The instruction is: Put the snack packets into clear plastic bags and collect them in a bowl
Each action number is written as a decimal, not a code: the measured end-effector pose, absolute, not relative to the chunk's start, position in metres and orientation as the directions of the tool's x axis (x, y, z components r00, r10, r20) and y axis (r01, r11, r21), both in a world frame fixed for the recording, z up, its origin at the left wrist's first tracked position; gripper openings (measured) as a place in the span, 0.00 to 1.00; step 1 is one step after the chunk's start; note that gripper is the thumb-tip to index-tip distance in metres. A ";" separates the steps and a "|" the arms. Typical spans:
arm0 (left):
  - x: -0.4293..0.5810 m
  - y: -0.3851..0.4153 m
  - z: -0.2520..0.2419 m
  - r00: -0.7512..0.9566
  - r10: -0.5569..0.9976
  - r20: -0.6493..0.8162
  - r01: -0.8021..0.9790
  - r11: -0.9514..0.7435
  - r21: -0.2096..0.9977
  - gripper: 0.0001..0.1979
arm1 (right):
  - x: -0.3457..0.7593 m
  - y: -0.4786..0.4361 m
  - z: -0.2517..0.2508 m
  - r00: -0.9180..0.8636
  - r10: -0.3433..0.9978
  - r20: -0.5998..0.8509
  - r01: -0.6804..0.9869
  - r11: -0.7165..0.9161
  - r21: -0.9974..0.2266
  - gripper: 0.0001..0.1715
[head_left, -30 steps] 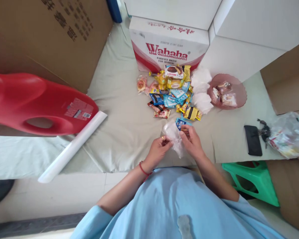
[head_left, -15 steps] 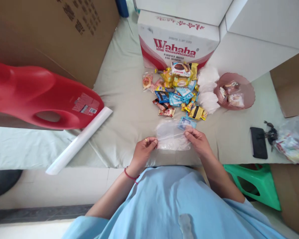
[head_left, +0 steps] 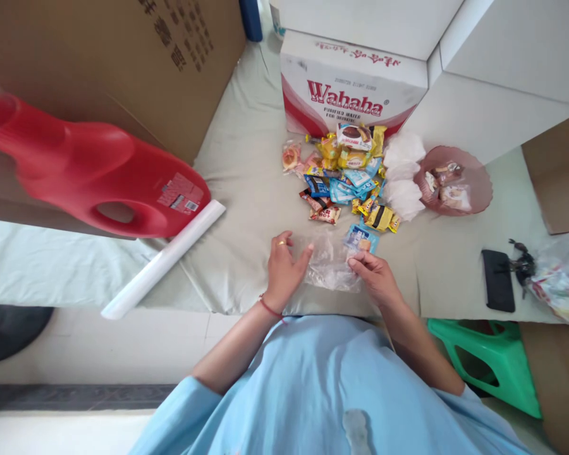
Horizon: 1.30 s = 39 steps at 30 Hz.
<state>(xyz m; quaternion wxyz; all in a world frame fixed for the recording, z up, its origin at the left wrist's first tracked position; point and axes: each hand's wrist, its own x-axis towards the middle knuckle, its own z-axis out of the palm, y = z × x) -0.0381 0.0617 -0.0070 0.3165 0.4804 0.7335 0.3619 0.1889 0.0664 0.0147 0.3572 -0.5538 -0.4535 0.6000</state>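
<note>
Lying on its side at the far left of the cloth-covered desk (head_left: 246, 189) is a big red jug (head_left: 99, 170), handle toward me, its label facing up. Behind it stands a tall brown cardboard box (head_left: 123, 57) with dark printed characters. A white roll (head_left: 164, 259) lies at a slant just beside the base of the jug, its lower end past the edge of the cloth.

Toward the middle, the person in the light blue top has both hands on a clear plastic bag (head_left: 329, 268), which lies crumpled on the cloth at the near edge of the desk. The left hand (head_left: 284, 268), with a ring and a red wrist cord, rests open and flat, its fingers spread on the bag's left side. The right hand (head_left: 374, 281) pinches the bag's right edge between thumb and fingers. A blue packet (head_left: 360, 239) lies just beyond the right hand's fingertips.

Farther back is a pile of wrapped snacks (head_left: 346, 177) in yellow, blue and red, heaped against a white and red Wahaha carton (head_left: 351, 88). To the right of the pile lie some white crinkled wrappers (head_left: 403, 174), and next to them a pink bowl (head_left: 474, 174) with a few packets inside.

Further right a black phone (head_left: 497, 280) lies flat, a bunch of keys (head_left: 519, 262) just beside it, then a filled plastic sack (head_left: 562, 275) at the picture's edge. Below the desk's right end stands a green stool (head_left: 488, 354).
</note>
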 end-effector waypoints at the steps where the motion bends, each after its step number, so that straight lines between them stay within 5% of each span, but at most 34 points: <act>1: -0.036 0.069 -0.009 -0.304 0.949 -0.086 0.544 0.247 0.801 0.26 | 0.190 0.065 0.014 -0.130 0.931 -0.341 0.076 -0.334 -0.940 0.20; 5: -0.036 0.088 -0.018 -0.076 0.992 -0.097 0.699 0.123 0.705 0.06 | 0.197 0.061 0.010 -0.099 0.936 -0.339 0.066 -0.334 -0.940 0.21; 14: -0.065 0.063 -0.020 0.005 1.000 -0.029 0.523 0.022 0.852 0.13 | 0.216 0.078 0.008 -0.058 0.943 -0.328 0.104 -0.321 -0.941 0.24; 21: -0.051 0.070 -0.022 -0.060 0.998 0.020 0.830 0.039 0.557 0.14 | 0.204 0.085 0.006 -0.077 0.936 -0.344 0.087 -0.337 -0.937 0.24; 24: -0.049 0.079 -0.024 -0.001 1.000 -0.029 0.806 0.018 0.592 0.07 | 0.207 0.083 0.006 -0.041 0.943 -0.330 0.088 -0.325 -0.941 0.22; 31: -0.089 0.072 -0.013 -0.096 0.987 -0.126 0.207 0.144 0.968 0.12 | 0.229 0.081 0.003 0.070 0.927 -0.369 0.017 -0.371 -0.929 0.22; 36: -0.109 0.057 0.012 -0.209 0.942 -0.264 -0.342 0.183 0.922 0.16 | 0.230 0.084 0.001 0.096 0.946 -0.308 0.031 -0.312 -0.949 0.20; 39: -0.118 0.045 0.023 -0.260 0.917 -0.304 -0.512 0.136 0.848 0.16 | 0.227 0.087 0.002 0.081 0.976 -0.204 0.151 -0.215 -0.965 0.18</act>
